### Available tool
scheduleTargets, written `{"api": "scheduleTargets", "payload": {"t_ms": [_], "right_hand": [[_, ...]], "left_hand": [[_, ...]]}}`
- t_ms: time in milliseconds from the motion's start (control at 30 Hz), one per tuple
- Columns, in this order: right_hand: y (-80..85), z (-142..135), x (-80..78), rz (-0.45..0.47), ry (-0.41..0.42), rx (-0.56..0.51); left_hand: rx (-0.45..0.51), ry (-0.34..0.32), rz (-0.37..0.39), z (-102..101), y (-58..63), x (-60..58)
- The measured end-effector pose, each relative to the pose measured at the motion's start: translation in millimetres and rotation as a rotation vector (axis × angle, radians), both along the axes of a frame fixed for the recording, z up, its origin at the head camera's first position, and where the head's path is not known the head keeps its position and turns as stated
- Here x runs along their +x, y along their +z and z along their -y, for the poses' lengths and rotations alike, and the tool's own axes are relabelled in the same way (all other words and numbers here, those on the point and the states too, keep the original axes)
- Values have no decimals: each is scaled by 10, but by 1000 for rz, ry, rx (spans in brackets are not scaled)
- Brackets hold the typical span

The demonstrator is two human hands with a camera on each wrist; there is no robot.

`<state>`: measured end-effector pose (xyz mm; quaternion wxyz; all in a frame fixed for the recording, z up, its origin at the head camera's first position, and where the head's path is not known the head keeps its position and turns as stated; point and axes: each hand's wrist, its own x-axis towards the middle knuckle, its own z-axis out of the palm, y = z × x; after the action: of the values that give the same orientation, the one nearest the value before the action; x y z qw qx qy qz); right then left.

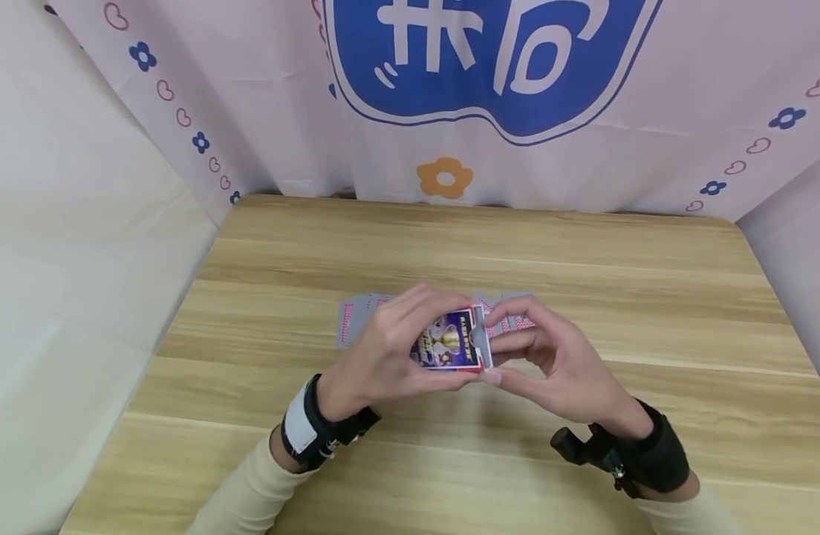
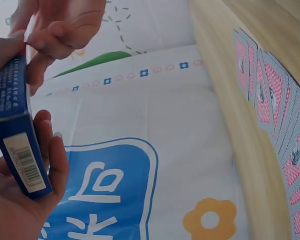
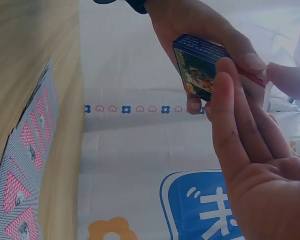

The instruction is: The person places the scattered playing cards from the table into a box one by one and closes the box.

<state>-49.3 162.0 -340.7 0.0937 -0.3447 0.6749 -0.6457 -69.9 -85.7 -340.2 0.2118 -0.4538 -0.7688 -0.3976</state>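
A white cloth (image 1: 651,167) printed with hearts and small blue flowers hangs along the far edge of the wood-grain table (image 1: 410,475). A big blue badge (image 1: 450,96) on the cloth carries large white characters, cut off by the top of the head view; an orange flower (image 1: 461,175) is printed under it, close to the table's far edge. On the tabletop a row of overlapping playing cards (image 1: 359,317) runs roughly parallel with that edge, their visible sides alike in pink and grey; the hands hide the row's middle in the head view.

The left hand (image 1: 399,342) curls its thumb and fingers round the body of a card box (image 1: 450,338), held up off the table. The right hand (image 1: 560,364) has its thumb and index finger bent to two corners of the box's right end, a gap left between them; the other fingers lie close behind that end. A curved notch shows at this end. The box's front pictures a gold trophy (image 1: 446,336), with a line of yellow characters too small to read. Fine white print covers a narrow blue side, and the opposite end bears a white barcode label (image 2: 26,162), its digits illegible.
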Motion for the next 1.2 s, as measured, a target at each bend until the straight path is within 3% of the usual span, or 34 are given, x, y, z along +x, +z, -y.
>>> {"api": "scheduleTargets", "payload": {"t_ms": [233,333,467,567,800,1200], "right_hand": [[-39,-119,-135,7,57,76],[-60,-253,-276,-30,-43,183],[-167,-432,-510,-77,-249,440],[-337,-557,-683,-110,-305,639],[-715,-696,-902,-101,-293,877],[-883,-697,-945,-21,-279,1024]], "left_hand": [[-53,44,80,9,-51,-39],[-101,102,119,20,-73,-69],[-165,178,162,47,-120,-109],[-191,213,172,56,-155,-139],[-254,238,194,61,-223,-201],[-374,191,296,89,-332,-278]]}}
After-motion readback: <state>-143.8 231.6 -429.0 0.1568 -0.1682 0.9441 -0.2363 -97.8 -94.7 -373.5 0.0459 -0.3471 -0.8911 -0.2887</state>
